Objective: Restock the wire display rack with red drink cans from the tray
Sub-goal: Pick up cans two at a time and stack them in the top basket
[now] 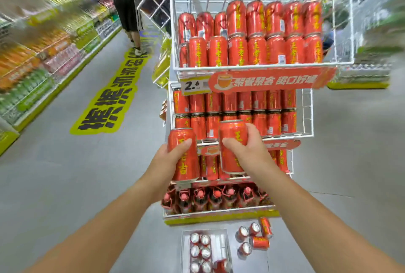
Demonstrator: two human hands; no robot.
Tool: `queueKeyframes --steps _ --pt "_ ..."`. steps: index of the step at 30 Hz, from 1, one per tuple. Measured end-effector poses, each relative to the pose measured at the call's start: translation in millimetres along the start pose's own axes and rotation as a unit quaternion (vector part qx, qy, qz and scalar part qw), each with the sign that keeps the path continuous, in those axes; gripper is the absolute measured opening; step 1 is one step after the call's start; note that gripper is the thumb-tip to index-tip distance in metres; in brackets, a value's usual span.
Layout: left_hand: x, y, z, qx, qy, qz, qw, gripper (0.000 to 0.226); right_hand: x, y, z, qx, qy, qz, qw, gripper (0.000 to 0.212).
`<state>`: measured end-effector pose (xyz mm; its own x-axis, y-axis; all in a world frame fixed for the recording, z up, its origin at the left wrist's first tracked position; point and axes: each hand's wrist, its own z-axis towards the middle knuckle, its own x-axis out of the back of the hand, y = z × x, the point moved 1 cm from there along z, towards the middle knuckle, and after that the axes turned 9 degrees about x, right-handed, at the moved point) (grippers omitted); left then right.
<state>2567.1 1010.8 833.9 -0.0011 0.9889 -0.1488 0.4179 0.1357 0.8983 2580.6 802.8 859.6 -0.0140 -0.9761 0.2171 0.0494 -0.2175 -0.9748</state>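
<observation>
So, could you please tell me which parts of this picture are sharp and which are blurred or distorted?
Head view: sharp at the centre, where the left hand and the right hand each grip a red can; the same view smears the aisle shelves at its left edge with blur, and its wide lens splays the wire rack.

Person, part view — two bare hands with their forearms. Left hand (167, 159) and right hand (249, 152): bare, fingers slim, nails too blurred to tell. Left forearm (98, 224) and right forearm (317, 218): bare along all the visible length, smooth, cut off by the lower frame edge.
</observation>
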Motion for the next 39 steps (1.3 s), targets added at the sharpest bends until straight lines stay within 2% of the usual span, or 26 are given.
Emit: queueKeyframes --steps 3,7,11,16,19,21,23,27,29,31,33,39 --pt "-4 51 -7 -0.049 -0.003 0.020 0.999 0.035 5 -50 8 0.035 0.023 0.007 0.999 0.046" --pt "-16 116 -11 -0.104 -0.003 0.040 0.994 0.044 16 -96 29 0.067 0.048 0.004 0.997 0.054" --pt "-36 177 -4 -0.163 0.036 0.047 0.985 0.043 34 -133 63 0.088 0.064 0.008 0.994 0.064" --pt "-64 239 33 -0.193 0.083 0.079 0.974 0.032 65 -158 129 0.114 0.064 0.011 0.991 0.044" --pt "-77 270 67 -0.195 0.134 0.089 0.967 0.047 75 -170 177 0.126 0.063 0.007 0.990 0.056" --pt "-84 288 89 -0.197 0.158 0.095 0.963 0.035 75 -174 213 0.131 0.060 -0.002 0.990 0.067" --pt "-87 303 114 -0.203 0.200 0.095 0.954 0.027 70 -177 247 0.140 0.054 -0.031 0.988 0.079" --pt "-83 317 162 -0.195 0.257 0.119 0.939 0.053 62 -175 300 0.145 0.030 -0.110 0.983 0.044" --pt "-81 319 183 -0.187 0.256 0.132 0.939 0.045 55 -174 320 0.144 0.026 -0.132 0.980 0.034" --pt "-79 319 200 -0.193 0.264 0.139 0.935 0.027 45 -174 334 0.150 0.044 -0.139 0.978 0.057" --pt "-77 321 214 -0.190 0.281 0.144 0.929 0.033 37 -174 345 0.148 0.066 -0.145 0.976 0.069" --pt "-69 325 242 -0.180 0.294 0.187 0.920 0.037 15 -171 363 0.145 0.086 -0.183 0.969 0.071"
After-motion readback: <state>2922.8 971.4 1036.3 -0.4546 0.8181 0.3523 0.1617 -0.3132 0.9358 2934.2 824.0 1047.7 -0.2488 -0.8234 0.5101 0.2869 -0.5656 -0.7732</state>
